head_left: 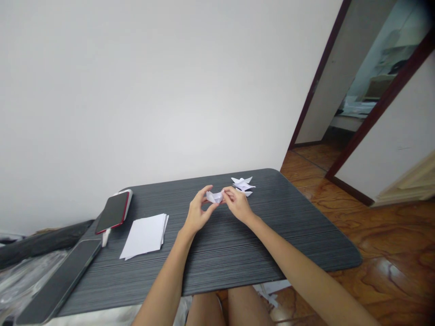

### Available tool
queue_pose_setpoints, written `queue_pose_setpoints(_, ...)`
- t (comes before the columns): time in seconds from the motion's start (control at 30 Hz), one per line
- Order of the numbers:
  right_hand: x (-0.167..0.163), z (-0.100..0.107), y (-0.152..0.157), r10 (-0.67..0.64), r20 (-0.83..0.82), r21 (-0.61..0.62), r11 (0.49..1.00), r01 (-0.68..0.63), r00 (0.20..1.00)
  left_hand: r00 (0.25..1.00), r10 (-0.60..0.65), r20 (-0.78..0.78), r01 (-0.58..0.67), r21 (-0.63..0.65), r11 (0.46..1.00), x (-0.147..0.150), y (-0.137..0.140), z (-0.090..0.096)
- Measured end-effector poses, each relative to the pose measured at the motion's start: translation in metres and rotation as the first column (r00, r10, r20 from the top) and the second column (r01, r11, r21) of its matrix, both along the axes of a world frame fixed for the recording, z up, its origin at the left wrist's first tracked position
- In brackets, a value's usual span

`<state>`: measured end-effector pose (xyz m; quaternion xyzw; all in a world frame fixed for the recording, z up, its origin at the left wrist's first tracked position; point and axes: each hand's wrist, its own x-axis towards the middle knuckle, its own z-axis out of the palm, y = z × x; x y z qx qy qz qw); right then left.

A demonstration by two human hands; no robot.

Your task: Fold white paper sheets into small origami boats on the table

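A small folded white paper boat (215, 197) is held just above the dark table, between my two hands. My left hand (197, 210) has its thumb and fingers around the boat's left end and underside. The thumb and fingertips of my right hand (238, 204) pinch its right end. Beyond my right hand, several folded white paper boats (244, 181) lie close together near the table's back right; the nearest is partly hidden by that hand.
A stack of white paper sheets (144, 235) lies left of my hands on the dark table (231, 253). Farther left are a red-edged dark tablet-like object (113, 212) and a long dark flat panel (64, 280). A white wall (163, 90) rises behind; paper scraps (270, 294) lie below.
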<state>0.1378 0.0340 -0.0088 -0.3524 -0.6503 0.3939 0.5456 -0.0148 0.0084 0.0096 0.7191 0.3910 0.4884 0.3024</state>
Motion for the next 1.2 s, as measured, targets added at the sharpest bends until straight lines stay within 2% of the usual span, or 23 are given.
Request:
queue_pose_setpoints(0.13, 0.003, 0.002, -0.001, -0.019, 0.08, 0.066, 0.998, 0.014, 0.997, 0.998, -0.027, -0.054, 0.025, -0.022, 0.999, -0.003, 0.003, -0.001)
queue_pose_setpoints(0.3, 0.004, 0.001, 0.001, -0.027, 0.069, 0.067, 0.998, 0.022, 0.997, 1.0, 0.017, -0.025, -0.017, 0.0, 1.0, -0.007, 0.006, -0.004)
queue_pose_setpoints(0.4, 0.006, 0.002, 0.001, -0.001, 0.082, 0.08, 0.997, -0.005, 0.997, 0.999, 0.033, -0.019, -0.033, -0.002, 0.999, -0.007, 0.006, -0.006)
queue_pose_setpoints(0.5, 0.009, 0.008, -0.001, 0.047, 0.152, 0.113, 0.992, -0.064, 0.987, 0.995, 0.066, -0.08, -0.063, 0.045, 0.997, -0.007, 0.006, -0.006)
queue_pose_setpoints(0.73, 0.018, 0.018, -0.005, 0.02, 0.41, 0.329, 0.929, -0.168, 0.912, 0.979, 0.095, -0.183, -0.07, 0.139, 0.988, -0.008, 0.006, -0.004)
queue_pose_setpoints(1.0, 0.022, 0.017, -0.002, 0.011, 0.535, 0.385, 0.887, -0.255, 0.845, 0.966, 0.09, -0.244, -0.033, 0.23, 0.973, -0.008, 0.006, -0.004)
queue_pose_setpoints(1.2, 0.023, 0.016, -0.005, -0.032, 0.601, 0.401, 0.876, -0.267, 0.799, 0.952, 0.041, -0.303, 0.032, 0.232, 0.972, -0.008, 0.005, -0.004)
